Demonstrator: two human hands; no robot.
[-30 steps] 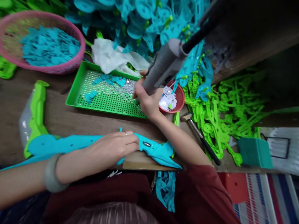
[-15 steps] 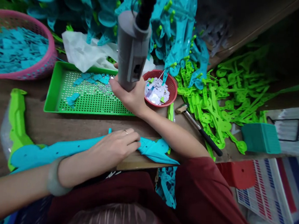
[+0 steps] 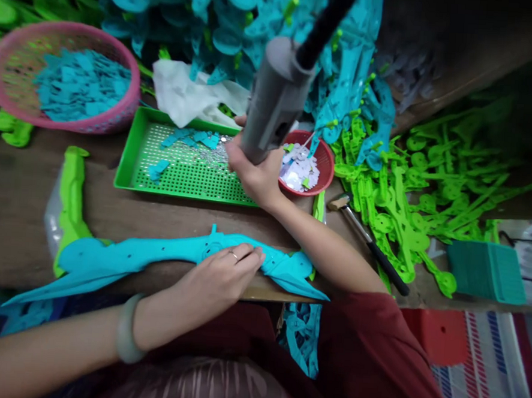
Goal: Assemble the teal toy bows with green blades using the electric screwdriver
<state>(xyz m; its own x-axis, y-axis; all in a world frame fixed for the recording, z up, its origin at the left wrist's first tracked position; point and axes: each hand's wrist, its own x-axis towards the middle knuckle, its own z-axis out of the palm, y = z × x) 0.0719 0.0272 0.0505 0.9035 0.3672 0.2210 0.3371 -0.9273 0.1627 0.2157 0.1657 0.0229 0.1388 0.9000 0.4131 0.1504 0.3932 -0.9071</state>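
Note:
My right hand (image 3: 258, 177) is wrapped round the lower end of a grey electric screwdriver (image 3: 276, 97), held upright and slightly tilted over the green perforated tray (image 3: 186, 179). A black cable runs up from its top; its tip is hidden. Along the table's front edge lies a long bright-blue plastic part (image 3: 164, 250), shaped like a toy bow, with several small holes. Over its right half is my left hand (image 3: 220, 274), thumb and fingers pinched together. Whatever they pinch, if anything, is too small to make out. Small metal pieces, probably screws, and blue bits lie in the tray.
At left stands a pink basket (image 3: 132, 104) of blue pieces, with a green part (image 3: 72, 193) nearer. A red basket (image 3: 328, 167) holds whitish pieces. Right of it lie a hammer (image 3: 367, 241) and heaped green parts (image 3: 399, 225). Blue parts (image 3: 240, 35) pile up behind.
The view has shifted, so the table things appear farther right. My left hand has moved nearer me relative to the blue part, uncovering its round middle. The screwdriver stays in my right hand.

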